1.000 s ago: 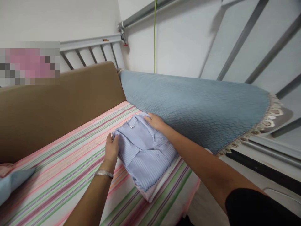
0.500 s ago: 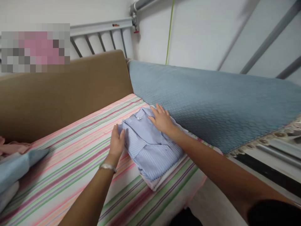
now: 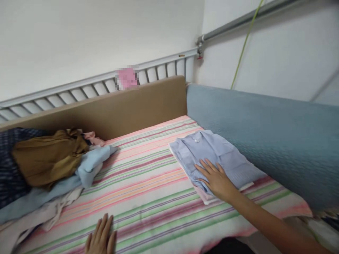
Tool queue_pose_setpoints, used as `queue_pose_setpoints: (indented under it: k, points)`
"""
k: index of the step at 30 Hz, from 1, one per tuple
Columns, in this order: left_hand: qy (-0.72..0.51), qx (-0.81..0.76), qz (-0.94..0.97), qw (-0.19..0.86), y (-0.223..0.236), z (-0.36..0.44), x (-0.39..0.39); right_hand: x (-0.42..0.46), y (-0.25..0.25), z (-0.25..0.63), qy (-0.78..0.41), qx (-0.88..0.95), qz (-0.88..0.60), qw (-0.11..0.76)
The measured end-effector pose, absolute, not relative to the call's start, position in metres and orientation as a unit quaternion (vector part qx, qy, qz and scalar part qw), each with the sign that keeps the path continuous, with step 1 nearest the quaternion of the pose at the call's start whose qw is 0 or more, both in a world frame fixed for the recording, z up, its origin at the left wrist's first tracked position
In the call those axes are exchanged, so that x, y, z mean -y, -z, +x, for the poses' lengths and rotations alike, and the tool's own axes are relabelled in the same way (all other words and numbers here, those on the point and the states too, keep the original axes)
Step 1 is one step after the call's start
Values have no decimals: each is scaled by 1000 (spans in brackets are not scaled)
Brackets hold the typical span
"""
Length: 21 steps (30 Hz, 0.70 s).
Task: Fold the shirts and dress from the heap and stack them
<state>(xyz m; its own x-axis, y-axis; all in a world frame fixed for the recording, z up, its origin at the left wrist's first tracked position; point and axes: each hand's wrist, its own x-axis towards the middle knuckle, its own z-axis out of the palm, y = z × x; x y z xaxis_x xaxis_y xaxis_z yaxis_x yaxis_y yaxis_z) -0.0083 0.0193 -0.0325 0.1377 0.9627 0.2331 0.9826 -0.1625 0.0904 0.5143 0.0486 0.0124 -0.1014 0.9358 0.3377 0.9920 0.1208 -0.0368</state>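
Note:
A folded light-blue striped shirt (image 3: 212,151) lies on top of a small stack of folded clothes on the striped sheet (image 3: 148,190), next to the blue quilted cover. My right hand (image 3: 215,178) rests flat on the near edge of that shirt, fingers stretched out. My left hand (image 3: 102,238) lies flat on the sheet at the bottom of the view, fingers spread, holding nothing.
A heap of unfolded clothes (image 3: 45,165), brown, pale blue, dark patterned and white, sits at the left. A brown board (image 3: 119,109) runs along the back, with a white rail behind. The blue quilted cover (image 3: 265,130) rises at the right.
The view has swung left, bringing the clothes heap into sight. My left hand left the shirt's side and now lies on the sheet. My right hand slid from the collar to the shirt's near edge.

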Motion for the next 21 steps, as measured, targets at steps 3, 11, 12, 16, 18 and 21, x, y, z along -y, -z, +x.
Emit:
queue_pose_setpoints:
  k: [3,11,12,16,18,21]
  points:
    - [140,659,-736,60,33,-10,-13,-48,-33,513,106,733,-658,131]
    - [218,649,-727,58,30,8,-14,-36,-38,511,111,633,-764,56]
    - [220,650,-725,54,29,9,-14,-37,-37,511,95,634,-767,39]
    - [225,667,-710,11,21,13,-9,-45,-53,485,166,597,-779,95]
    - [235,667,-707,-19,14,15,-5,-49,-60,450,203,623,-739,154]
    - [245,666,-704,-42,6,17,-3,-48,-48,374,162,729,-635,198]
